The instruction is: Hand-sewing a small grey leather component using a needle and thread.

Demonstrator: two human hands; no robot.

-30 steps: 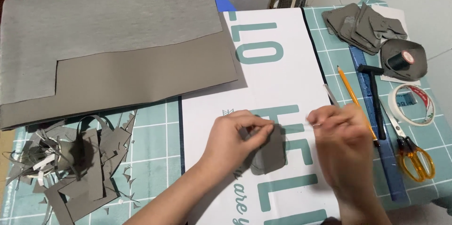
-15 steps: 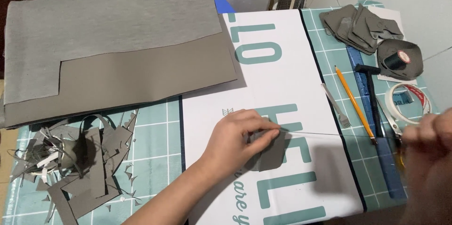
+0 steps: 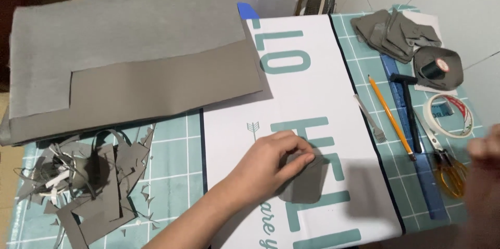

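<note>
My left hand [image 3: 271, 163] pinches a small rounded piece of grey felt [image 3: 304, 184] that lies on a white sheet with teal letters [image 3: 312, 92]. My right hand [image 3: 484, 176] is blurred at the right edge, above the yellow-handled scissors [image 3: 450, 173] and beside a roll of white tape [image 3: 449, 115]. I cannot tell whether it holds anything. A pencil [image 3: 390, 116], a black hammer [image 3: 409, 108] and a blue ruler [image 3: 411, 134] lie between the white sheet and my right hand.
Large grey felt sheets [image 3: 130, 56] cover the back left of the teal cutting mat [image 3: 177, 145]. A heap of grey offcuts [image 3: 86, 181] sits at the front left. Cut grey pieces [image 3: 396, 33] and a dark spool [image 3: 435, 66] lie at the back right. A small metal tool [image 3: 371, 119] rests on the white sheet's edge.
My right hand has let go of the felt piece and moved right, to the scissors and tape. My left hand stays on the felt piece.
</note>
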